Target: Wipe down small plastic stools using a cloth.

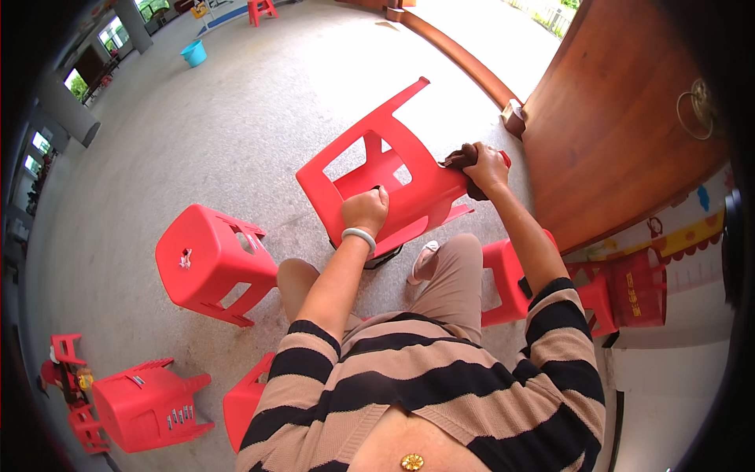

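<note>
Before my knees a red plastic stool (413,141) is tipped on its side, its legs pointing away and to the right. My left hand (365,210) is closed in a fist around an edge of the stool beside one of its side openings. At the stool's right, my right hand (488,168) presses a dark brown cloth (463,158) around a leg. The fingers of that hand are wrapped over the cloth and partly hide the leg end. Part of a dark container (384,258) shows beneath the stool; its contents are hidden.
An upright red stool (194,259) stands left of my knee, with stacked red stools (141,407) farther back-left. Another red stool (506,283) is at my right. A wooden door (625,118) and raised threshold (454,53) bound the right side. A blue bucket (194,53) stands far off.
</note>
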Motion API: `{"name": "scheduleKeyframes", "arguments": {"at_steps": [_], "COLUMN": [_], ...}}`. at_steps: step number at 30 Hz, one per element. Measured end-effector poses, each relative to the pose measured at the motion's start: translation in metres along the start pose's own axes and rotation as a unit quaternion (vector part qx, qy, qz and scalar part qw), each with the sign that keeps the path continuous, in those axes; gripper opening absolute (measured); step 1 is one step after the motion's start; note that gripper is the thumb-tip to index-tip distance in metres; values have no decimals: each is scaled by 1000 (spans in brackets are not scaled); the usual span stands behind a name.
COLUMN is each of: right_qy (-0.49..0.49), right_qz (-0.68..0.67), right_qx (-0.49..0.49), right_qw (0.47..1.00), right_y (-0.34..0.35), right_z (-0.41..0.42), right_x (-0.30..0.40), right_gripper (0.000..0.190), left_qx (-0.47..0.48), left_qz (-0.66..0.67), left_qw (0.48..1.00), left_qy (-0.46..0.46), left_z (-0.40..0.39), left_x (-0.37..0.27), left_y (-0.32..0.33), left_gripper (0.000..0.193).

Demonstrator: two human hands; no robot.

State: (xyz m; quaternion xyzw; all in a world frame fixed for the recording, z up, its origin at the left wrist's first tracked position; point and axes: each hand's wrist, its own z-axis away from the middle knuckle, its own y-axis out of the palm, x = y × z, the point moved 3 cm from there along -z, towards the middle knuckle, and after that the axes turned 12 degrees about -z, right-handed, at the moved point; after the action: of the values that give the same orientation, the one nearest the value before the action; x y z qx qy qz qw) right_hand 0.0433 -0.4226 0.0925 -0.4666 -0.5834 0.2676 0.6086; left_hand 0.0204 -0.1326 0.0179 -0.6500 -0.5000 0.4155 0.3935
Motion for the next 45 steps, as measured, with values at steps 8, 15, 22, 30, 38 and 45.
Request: {"name": "scheduleKeyframes", "arguments": {"at_steps": [8, 15, 22, 30, 38, 45], "right_qy": [13, -97, -86, -101, -162, -190], "right_qz": [-20, -52, -44, 0, 51, 82], "right_qx": [-7, -2, -95, -75, -91, -89], "right_qw": [1000, 994, 991, 992, 981, 974], "right_y": [1, 8, 8, 44, 58, 74], "right_z": [8, 15, 18, 57, 44, -5], "right_x": [2, 14, -14, 42, 56, 105], "right_gripper": [58, 46, 49, 63, 63, 50], "left_qx": [-14, -24, 3, 37, 4, 2], "left_qz": [5, 74, 81, 81, 95, 107], "left_qw": [1000, 997, 996, 995, 995, 994], "left_qy": [-5, -9, -23, -42, -17, -21], "left_z": [-7, 1, 6, 2, 1, 1], "left_x": [-6, 5, -1, 3, 2, 3], "left_y": [5, 6, 6, -3, 7, 5], "left_gripper": [48, 49, 46, 44, 45, 45]}}
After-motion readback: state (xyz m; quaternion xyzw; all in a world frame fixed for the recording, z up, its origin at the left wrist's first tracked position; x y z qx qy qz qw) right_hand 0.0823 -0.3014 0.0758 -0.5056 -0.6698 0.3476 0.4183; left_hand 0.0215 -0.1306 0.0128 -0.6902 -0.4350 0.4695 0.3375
